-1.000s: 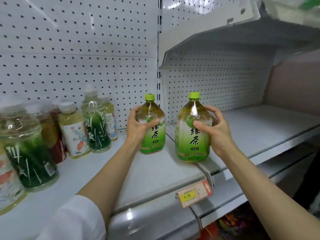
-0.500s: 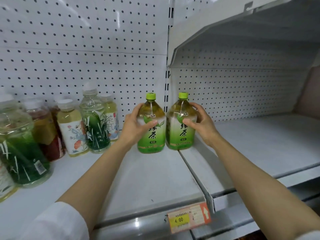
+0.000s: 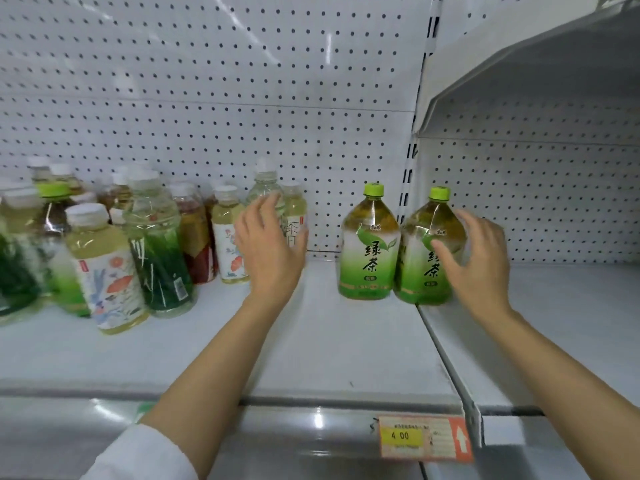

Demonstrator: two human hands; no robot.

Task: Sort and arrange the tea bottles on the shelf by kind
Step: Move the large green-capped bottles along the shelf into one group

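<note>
Two green-tea bottles with green caps stand upright side by side at the back of the white shelf (image 3: 346,344): the left one (image 3: 367,251) and the right one (image 3: 420,258), touching each other. My left hand (image 3: 272,247) hovers open to the left of them, in front of a pale bottle with a white label (image 3: 294,220), holding nothing. Just to the right of the right green-tea bottle is my right hand (image 3: 474,261), fingers spread, thumb in front of its label; it grips nothing. Mixed tea bottles crowd the shelf's left part.
The mixed group at left includes a floral-label yellow bottle (image 3: 104,271), a dark-green bottle (image 3: 159,258) and a red-brown bottle (image 3: 197,244). A metal divider (image 3: 446,355) runs forward from the right green-tea bottle. An orange price tag (image 3: 422,438) hangs on the front edge. An upper shelf (image 3: 519,64) overhangs at right.
Both hands have let go of the two green-tea bottles, which now stand together at the back. My left hand moved left toward the mixed bottles; my right hand opened and drew slightly away.
</note>
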